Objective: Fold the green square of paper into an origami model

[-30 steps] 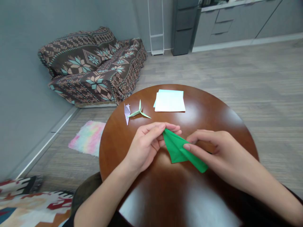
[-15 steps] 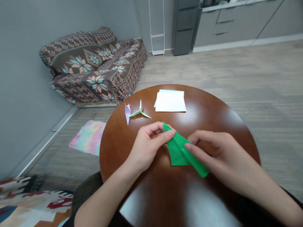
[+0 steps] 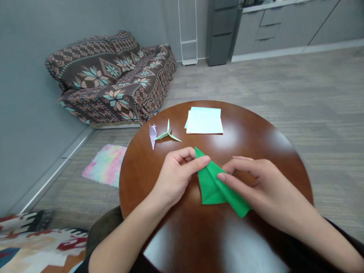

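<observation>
Between my hands, above the round brown table (image 3: pixel 196 242), is a sheet of green origami paper (image 3: pixel 212 188) with creases and a folded-over flap. My left hand (image 3: pixel 178 172) pinches its upper left corner between thumb and fingers. Along the upper right edge my right hand (image 3: pixel 253 180) pinches the flap, thumb in front and fingers behind. The paper's lower edge hangs down toward me. Beyond my left hand lie a pale green three-armed folded paper piece (image 3: pixel 168 133) and a purple folded paper piece (image 3: pixel 152 135), close together.
A stack of pale paper sheets (image 3: pixel 204 121) lies at the table's far side. Past the table stand a sofa with a patterned cover (image 3: pixel 113 79), a white rack (image 3: pixel 189 45) and grey cabinets (image 3: pixel 267 32). A pastel fluffy mat (image 3: pixel 105 165) lies on the floor to the left.
My right hand has shifted slightly left along the paper's edge. The green paper's lower part has swung a little downward and left. My left hand keeps its pinch.
</observation>
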Demonstrator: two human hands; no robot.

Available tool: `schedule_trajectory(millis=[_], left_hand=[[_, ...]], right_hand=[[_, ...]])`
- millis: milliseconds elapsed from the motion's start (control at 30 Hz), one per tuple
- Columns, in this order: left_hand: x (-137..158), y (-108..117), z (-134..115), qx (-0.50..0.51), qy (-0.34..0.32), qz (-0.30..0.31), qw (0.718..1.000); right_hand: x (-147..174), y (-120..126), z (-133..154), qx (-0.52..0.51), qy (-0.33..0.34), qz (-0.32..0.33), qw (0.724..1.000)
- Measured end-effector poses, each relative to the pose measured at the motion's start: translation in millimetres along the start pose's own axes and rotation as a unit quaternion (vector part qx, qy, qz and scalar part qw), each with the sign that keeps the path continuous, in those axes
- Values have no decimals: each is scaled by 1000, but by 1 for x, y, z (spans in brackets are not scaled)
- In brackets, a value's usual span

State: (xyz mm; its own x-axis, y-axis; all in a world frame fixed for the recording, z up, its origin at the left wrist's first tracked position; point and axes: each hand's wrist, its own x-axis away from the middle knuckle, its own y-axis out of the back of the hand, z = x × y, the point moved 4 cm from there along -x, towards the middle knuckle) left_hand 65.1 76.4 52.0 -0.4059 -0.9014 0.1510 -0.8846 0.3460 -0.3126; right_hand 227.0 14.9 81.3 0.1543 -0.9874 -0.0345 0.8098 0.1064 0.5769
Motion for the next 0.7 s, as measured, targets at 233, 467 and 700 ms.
schedule_trajectory(millis=[233, 467, 700], left_hand=[[-2, 2, 2, -32, -7, 10, 999], [-1, 2, 0, -9, -8, 7, 1000], [-7, 11, -6, 86, -29, -44, 995]], right_hand=[[1, -2, -3, -27, -29, 14, 999], [0, -8, -4, -58, -34, 27, 997], [0, -5, -7, -27, -33, 32, 999]])
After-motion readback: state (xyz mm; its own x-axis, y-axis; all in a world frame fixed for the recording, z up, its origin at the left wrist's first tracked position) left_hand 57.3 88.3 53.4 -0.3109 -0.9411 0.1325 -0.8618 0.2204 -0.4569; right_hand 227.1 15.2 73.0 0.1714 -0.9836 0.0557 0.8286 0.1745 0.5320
